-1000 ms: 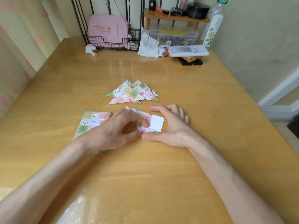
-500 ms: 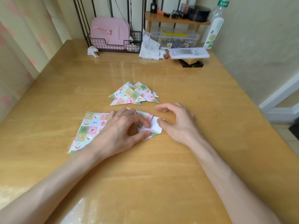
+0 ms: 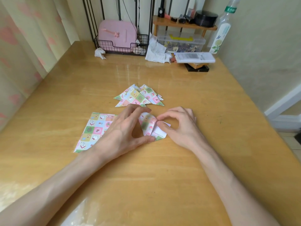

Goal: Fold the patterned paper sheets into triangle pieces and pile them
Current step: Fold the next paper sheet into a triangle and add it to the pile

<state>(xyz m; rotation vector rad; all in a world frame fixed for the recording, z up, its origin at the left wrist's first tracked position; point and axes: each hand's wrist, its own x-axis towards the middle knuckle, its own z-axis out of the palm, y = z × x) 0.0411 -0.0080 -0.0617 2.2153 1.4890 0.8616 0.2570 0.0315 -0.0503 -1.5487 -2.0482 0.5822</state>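
Two hands: left hand (image 3: 123, 131) and right hand (image 3: 182, 128). One half-folded sheet (image 3: 149, 124), one flat sheet (image 3: 96, 128), one triangle pile (image 3: 138, 97), piece count unclear. Along the surface's far edge: one bottle (image 3: 222, 30), one pink case (image 3: 117, 36), two crumpled tissues (image 3: 100, 53) (image 3: 155, 51)

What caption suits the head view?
Left hand and right hand fold a patterned sheet beside unfolded sheets, triangle pile behind.

The left hand (image 3: 123, 131) lies over the right side of the flat patterned sheet (image 3: 96, 129), so that side is out of sight. The half-folded sheet (image 3: 149, 123) shows only between that hand and the right hand (image 3: 180, 126), both gripping it; its edges under the fingers are covered. In the pile of triangles (image 3: 138, 96) the lower pieces are buried, so I can't count them. The bottle (image 3: 221, 35) loses its top to the picture's edge. What sits in the clear box (image 3: 180, 43) is too small to name.
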